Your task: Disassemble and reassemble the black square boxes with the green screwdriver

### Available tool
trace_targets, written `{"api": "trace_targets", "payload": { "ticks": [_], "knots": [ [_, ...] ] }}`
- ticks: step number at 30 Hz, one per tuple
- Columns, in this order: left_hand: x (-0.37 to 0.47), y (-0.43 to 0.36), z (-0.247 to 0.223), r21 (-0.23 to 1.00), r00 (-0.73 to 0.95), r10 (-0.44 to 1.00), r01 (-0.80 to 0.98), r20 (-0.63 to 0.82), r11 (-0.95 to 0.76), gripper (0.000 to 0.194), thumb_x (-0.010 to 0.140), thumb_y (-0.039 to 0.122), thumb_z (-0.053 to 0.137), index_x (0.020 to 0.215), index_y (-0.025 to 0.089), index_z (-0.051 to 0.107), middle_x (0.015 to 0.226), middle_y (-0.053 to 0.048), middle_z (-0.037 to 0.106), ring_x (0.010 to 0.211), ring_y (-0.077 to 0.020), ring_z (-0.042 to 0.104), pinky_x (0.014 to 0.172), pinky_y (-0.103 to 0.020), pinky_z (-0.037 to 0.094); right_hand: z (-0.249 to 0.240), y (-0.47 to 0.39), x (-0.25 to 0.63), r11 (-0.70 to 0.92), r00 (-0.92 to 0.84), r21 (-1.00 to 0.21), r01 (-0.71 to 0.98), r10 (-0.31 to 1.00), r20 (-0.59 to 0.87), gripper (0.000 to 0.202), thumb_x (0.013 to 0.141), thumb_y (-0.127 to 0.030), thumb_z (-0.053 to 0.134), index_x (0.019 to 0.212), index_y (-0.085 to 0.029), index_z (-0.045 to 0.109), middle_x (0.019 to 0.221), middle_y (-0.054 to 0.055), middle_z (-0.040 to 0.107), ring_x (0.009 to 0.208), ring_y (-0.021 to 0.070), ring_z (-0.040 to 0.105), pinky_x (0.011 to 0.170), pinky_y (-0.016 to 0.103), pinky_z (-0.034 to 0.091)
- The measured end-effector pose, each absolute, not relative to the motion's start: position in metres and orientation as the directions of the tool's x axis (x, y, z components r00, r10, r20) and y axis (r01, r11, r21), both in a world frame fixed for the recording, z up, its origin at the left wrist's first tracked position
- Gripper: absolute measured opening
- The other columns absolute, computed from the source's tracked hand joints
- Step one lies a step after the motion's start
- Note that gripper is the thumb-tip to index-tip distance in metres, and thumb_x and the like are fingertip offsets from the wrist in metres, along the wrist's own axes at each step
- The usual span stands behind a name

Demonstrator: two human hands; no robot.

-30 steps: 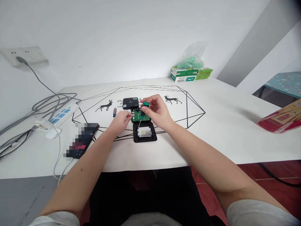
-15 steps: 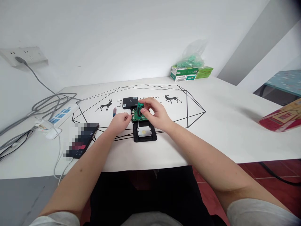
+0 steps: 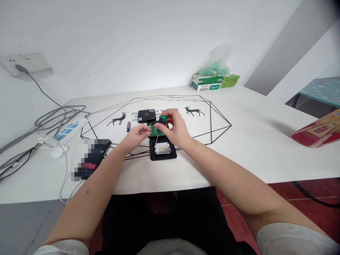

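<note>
My right hand (image 3: 176, 129) is wrapped round the handle of a green and black screwdriver (image 3: 163, 119). The tool is tilted, its thin shaft pointing down and left over the near part of a green circuit board (image 3: 153, 130) in a black case. My left hand (image 3: 136, 136) is at the board's left edge, thumb and fingertips curled close together; whatever they pinch, if anything, is too small to make out. Nearest me lies a black square cover (image 3: 162, 157) with a silver metal plate (image 3: 162, 148) in it. Behind the board sits a flat black box (image 3: 146, 115) with small labels.
A second small screwdriver (image 3: 129, 126) lies left of the board. A phone (image 3: 99, 156), a white power strip (image 3: 69, 131) and coiled grey cables (image 3: 62, 113) occupy the left side. Green and white boxes (image 3: 208, 79) stand at the back, and a red package (image 3: 316, 131) at the right.
The screwdriver's handle has tipped to the right along with my right hand. My left hand's fingers have loosened a little from a tighter curl and shifted slightly toward the board.
</note>
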State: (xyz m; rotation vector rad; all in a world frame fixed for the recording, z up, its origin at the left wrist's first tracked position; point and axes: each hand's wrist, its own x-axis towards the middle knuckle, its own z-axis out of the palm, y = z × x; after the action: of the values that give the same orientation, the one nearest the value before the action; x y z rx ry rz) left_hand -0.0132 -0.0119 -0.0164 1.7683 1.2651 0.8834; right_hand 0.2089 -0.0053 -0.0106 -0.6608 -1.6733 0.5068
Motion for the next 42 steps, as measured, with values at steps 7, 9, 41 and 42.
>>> {"api": "trace_targets", "payload": {
  "ticks": [7, 9, 41, 42],
  "knots": [
    [-0.0132, -0.0109, -0.0185, 0.903, 0.255, 0.965, 0.396, 0.064, -0.164, 0.024, 0.087, 0.041, 0.07, 0.101, 0.021, 0.067, 0.096, -0.004, 0.072, 0.093, -0.0223, 0.067, 0.088, -0.038, 0.055, -0.0095, -0.0088, 0.2069, 0.797, -0.23, -0.584, 0.155, 0.604, 0.763, 0.028, 0.098, -0.035, 0.067, 0.124, -0.029, 0.059, 0.108, 0.005, 0.067, 0.09, 0.021, 0.063, 0.078, 0.041, 0.057],
    [-0.0128, -0.0114, -0.0173, 0.895, 0.257, 0.965, 0.416, 0.055, -0.162, 0.023, 0.087, 0.041, 0.068, 0.099, 0.021, 0.068, 0.093, -0.004, 0.072, 0.091, -0.0227, 0.067, 0.085, -0.037, 0.055, -0.0079, -0.0115, 0.2075, 0.802, -0.266, -0.59, 0.099, 0.592, 0.76, 0.026, 0.102, -0.03, 0.057, 0.128, -0.029, 0.059, 0.116, 0.007, 0.069, 0.103, 0.0229, 0.066, 0.086, 0.043, 0.058],
    [-0.0152, -0.0106, -0.0196, 0.73, 0.34, 0.937, 0.622, 0.073, -0.283, 0.022, 0.088, 0.035, 0.063, 0.099, 0.022, 0.076, 0.091, -0.004, 0.074, 0.084, -0.024, 0.065, 0.082, -0.039, 0.054, -0.0116, -0.0066, 0.2054, 0.746, -0.322, -0.665, 0.039, 0.639, 0.698, 0.033, 0.103, -0.045, 0.063, 0.132, -0.033, 0.057, 0.11, 0.004, 0.062, 0.087, 0.0188, 0.06, 0.08, 0.04, 0.06],
    [-0.0154, -0.0102, -0.0196, 0.732, 0.337, 0.939, 0.622, 0.068, -0.277, 0.022, 0.088, 0.035, 0.064, 0.1, 0.022, 0.077, 0.093, -0.004, 0.075, 0.085, -0.0242, 0.065, 0.084, -0.04, 0.055, -0.0128, -0.0061, 0.2062, 0.75, -0.292, -0.661, 0.033, 0.64, 0.711, 0.034, 0.103, -0.048, 0.063, 0.133, -0.032, 0.057, 0.109, 0.004, 0.062, 0.089, 0.0194, 0.061, 0.08, 0.04, 0.06]
  ]
}}
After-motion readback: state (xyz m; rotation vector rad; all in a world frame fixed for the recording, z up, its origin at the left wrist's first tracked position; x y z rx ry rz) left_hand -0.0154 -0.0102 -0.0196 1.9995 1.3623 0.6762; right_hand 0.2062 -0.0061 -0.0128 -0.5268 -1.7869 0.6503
